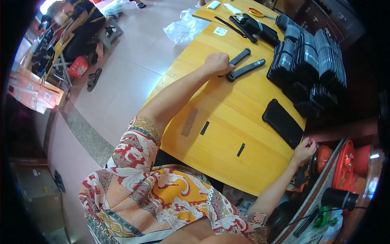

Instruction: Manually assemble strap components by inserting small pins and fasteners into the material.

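Observation:
My left hand [218, 64] is closed in a fist at the near end of a dark strap [240, 56], low over the yellow table [219, 105]. A second dark strap [247, 70] lies beside it, slanting the same way. Off the table's right edge, my right hand [304, 151] has its fingers curled together; whether anything is between them cannot be made out. Just beyond that hand a flat black pouch [283, 123] rests on the tabletop. Two short black strips [205, 128] and a brownish strip [189, 122] lie on the near part.
Tall stacks of bundled black pouches [306, 57] stand at the far right. Behind the straps are black pieces [260, 30] and orange-handled scissors [256, 12]. A clear plastic bag [186, 27] is at the far left edge. Another person [83, 28] sits working at upper left.

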`<action>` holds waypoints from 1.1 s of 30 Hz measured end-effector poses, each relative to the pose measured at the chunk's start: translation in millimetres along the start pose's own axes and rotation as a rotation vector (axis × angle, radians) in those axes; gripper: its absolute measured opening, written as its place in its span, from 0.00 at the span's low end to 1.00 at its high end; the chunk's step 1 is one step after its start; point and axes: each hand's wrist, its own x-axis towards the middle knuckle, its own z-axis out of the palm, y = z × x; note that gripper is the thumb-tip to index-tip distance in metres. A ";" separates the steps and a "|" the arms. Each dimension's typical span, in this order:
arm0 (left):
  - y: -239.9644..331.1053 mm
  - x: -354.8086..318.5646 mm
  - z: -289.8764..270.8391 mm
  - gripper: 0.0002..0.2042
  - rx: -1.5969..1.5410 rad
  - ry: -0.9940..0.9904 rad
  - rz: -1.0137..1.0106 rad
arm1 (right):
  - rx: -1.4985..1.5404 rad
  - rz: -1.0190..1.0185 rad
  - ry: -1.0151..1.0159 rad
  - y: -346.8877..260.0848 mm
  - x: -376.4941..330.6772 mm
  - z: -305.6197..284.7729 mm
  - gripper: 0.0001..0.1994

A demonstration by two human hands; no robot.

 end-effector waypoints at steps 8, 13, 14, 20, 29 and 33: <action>-66.6 -5.4 -20.9 0.12 -1.028 -0.114 -0.183 | 0.201 -0.148 -0.077 -75.3 -5.8 -2.0 0.09; -80.7 -109.5 -50.9 0.08 -1.622 -0.229 -0.065 | 0.453 -0.273 -0.501 -184.8 -32.5 15.2 0.10; -85.0 -136.5 -50.7 0.10 -1.671 -0.212 -0.078 | 0.413 -0.413 -0.535 -210.5 -40.1 24.2 0.12; -67.8 -236.9 -31.9 0.15 -1.812 -0.169 -0.173 | 0.378 -0.604 -0.524 -286.9 -62.4 82.3 0.14; -73.6 -268.3 -23.7 0.21 -1.995 -0.070 -0.208 | 0.213 -0.640 -0.540 -273.8 -57.9 94.6 0.13; -69.7 -265.9 -23.1 0.19 -1.970 -0.052 -0.214 | 0.474 -0.714 -0.781 -288.6 -101.1 30.1 0.18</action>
